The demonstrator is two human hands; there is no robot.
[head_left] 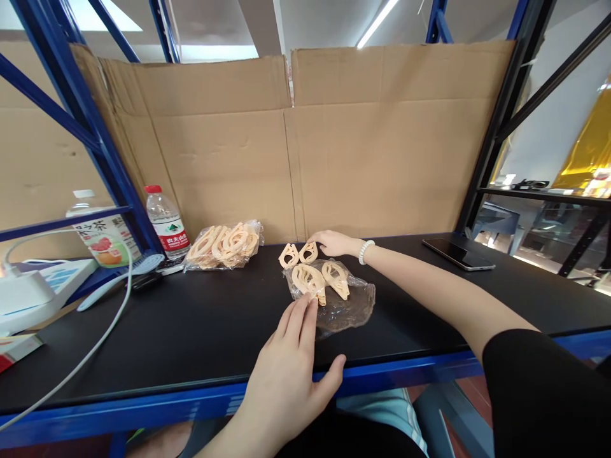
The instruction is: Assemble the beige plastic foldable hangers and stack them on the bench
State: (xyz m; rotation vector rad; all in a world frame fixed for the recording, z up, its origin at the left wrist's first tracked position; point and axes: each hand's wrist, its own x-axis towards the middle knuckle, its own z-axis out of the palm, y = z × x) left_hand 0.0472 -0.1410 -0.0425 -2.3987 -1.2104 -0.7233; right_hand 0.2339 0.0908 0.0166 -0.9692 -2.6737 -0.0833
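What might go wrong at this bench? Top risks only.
The crumpled clear plastic bag at the left hand looks loose; it might slide, shifting the cream openwork pieces there.

The right hand is at one of two loose cream cut-out pieces; a slip might scatter them.

The slack white cable loops across the black tabletop; a moving arm might snag it.

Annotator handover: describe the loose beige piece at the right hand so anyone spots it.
On the black tabletop, find the clear bag by the left hand. Just beyond it lie two loose beige pieces. Yours is the right one: unlike its neighbour, it has the right hand at its edge.
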